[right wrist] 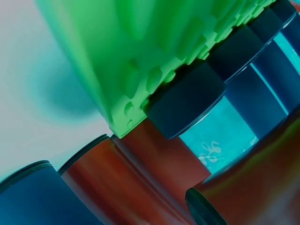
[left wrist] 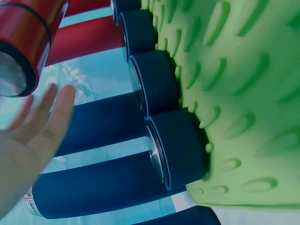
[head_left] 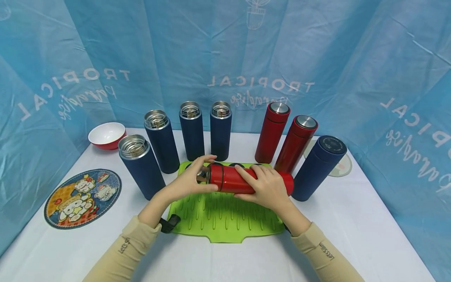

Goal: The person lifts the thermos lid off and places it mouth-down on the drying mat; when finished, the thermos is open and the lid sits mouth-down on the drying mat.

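Observation:
My right hand (head_left: 266, 186) grips the body of a red thermos flask (head_left: 232, 178) from above, holding it on its side over a green ridged mat (head_left: 225, 227). The flask's silver-topped end points left. My left hand (head_left: 190, 178) is at that end, thumb below and fingers above. In the left wrist view those fingers (left wrist: 63, 110) are extended and spread beside the flask's end (left wrist: 14, 70). Along the mat's far edge sit several navy lids (left wrist: 178, 147), partly hidden behind the flask in the head view.
Several lidless navy flasks (head_left: 220, 135) stand behind and left of the mat. Two capped red flasks (head_left: 271, 135) and a capped navy flask (head_left: 318, 168) stand at the right. A bowl (head_left: 107, 137) and cartoon placemat (head_left: 82, 199) lie left; a pale round mat (head_left: 341, 166) lies right.

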Tool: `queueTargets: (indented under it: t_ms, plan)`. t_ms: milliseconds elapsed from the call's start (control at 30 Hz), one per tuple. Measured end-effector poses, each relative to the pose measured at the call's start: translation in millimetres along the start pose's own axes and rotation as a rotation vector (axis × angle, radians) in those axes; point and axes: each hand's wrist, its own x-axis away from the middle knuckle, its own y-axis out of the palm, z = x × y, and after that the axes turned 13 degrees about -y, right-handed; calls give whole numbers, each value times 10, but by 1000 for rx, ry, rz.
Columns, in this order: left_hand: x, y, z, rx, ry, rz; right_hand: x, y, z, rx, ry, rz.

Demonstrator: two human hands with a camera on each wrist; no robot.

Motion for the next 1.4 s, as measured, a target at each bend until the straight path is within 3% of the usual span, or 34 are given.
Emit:
queueTargets:
  t_ms: [133,267,700,900,1167,1300,1400]
  plan:
    - [7,2,-22,-23,147,-12,23,9,14,4,9,-12]
    - [5,8,-10,-27,186,14,34,19,19,-5,11,-10]
    - [-7,10,-7,-48,13,51,34,26,11,-10,10,1]
    - [-18,6,13,-64,-98,60,28,24,6,-11,1,2]
    - [-41,4,-1,-44,-129,47,16,22,7,-15,-6,7]
    - [-13,4,-9,-1,-54,7,20,18,11,-17,0,0]
    - [13,3,-12,-41,68,1,31,17,25,-16,9,-10]
